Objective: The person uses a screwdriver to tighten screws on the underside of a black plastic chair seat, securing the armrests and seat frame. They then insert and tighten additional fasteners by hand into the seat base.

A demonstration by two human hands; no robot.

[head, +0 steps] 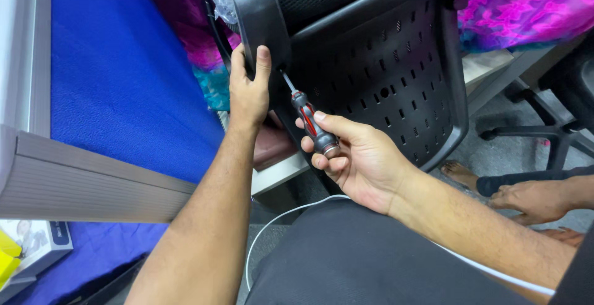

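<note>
Tip of the slim steel-shafted screwdriver w/ black-and-red handle (312,124) hidden where it meets the curved black plastic armrest (260,14); screw not visible; armrest top cut off by frame edge, partly wrapped in clear plastic film (224,3). Black perforated plastic chair seat underside (383,76) tipped on its side, upper part out of frame.

Left hand (249,91) gripping armrest edge, thumb up along the front face, other fingers curled round behind & mostly hidden. Right hand (356,163) closed round screwdriver handle, fingers pressed together on it, thumb laid along the top; shaft angled up-left to armrest underside, just beside left hand.

Tight room: blue fabric partition panel w/ grey metal frame (117,76) close on left; pink-purple patterned cloth (526,5) behind chair, top right & again top centre; thin white cable (272,224) looping across lap below hands; black chair base w/ legs (550,135) at right edge, cut off.

Count: 2 own hands, 1 screwdriver, 1 armrest visible; another person's bare foot (458,172) & hand (532,200) low right on grey floor; white box (37,243) bottom left, half cut off.
</note>
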